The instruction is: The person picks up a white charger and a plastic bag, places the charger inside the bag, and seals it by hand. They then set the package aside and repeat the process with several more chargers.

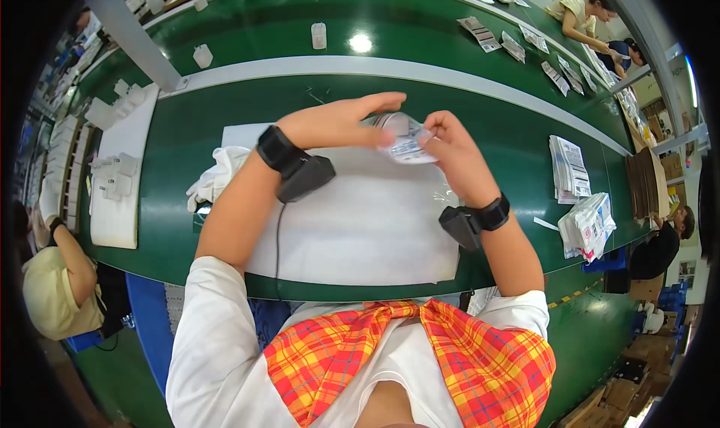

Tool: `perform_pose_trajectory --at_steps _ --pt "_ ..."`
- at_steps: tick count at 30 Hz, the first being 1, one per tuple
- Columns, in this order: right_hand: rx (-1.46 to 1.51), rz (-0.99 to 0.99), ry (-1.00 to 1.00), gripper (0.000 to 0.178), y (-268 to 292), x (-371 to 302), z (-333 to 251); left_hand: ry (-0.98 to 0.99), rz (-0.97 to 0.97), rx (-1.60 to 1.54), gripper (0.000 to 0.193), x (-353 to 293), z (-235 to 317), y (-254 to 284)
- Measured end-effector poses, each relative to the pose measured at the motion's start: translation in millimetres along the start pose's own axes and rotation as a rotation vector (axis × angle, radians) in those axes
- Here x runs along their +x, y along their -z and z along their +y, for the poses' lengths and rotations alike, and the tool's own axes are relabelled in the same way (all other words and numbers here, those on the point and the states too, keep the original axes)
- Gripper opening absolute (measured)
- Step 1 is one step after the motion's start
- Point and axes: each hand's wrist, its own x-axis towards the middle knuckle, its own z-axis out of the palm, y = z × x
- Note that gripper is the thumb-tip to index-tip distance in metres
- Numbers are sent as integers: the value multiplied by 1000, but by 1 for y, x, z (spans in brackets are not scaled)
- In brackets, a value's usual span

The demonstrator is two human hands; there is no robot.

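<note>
Packet [409,150]: clear, printed, blurred; contents not readable as to kind. It is held up between the 2 hands, over the far edge of the white sheet [352,233], toward the bench's [172,143] far edge.

Right hand [454,149]: thumb and fingertips pinch the packet's right edge. Left hand [335,123]: thumb overlaps the packet's left side, fingers stretched out above; cannot tell whether it grips or merely touches.

Step in hand, as judged: handling the packet in the air with both hands, right as the holder. Next move would call for a steady right pinch and a clear left thumb placement, since the film looks thin and could slip or crease.

Around it: crumpled gloves [221,174] at the sheet's left edge. Stack of printed packs [568,167] near the bench's right end; looser pile [587,227] just nearer the near edge. Left end of bench: board [112,229] bearing clear containers [117,174]. Past the rail [300,68] at the far edge: belt [397,27] with more containers and flat packs.
</note>
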Motion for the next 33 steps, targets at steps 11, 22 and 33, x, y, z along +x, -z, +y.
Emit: perform_pose_trajectory --at_steps 11,22,33 --pt "-25 77 136 34 13 -8 -11 152 354 -539 33 9 -14 -46" --pt "-160 116 195 21 29 -9 13 -41 548 -348 21 13 -21 -65" --pt "-939 -193 333 25 -2 -70 -11 -254 -45 331 20 -9 -4 -68"
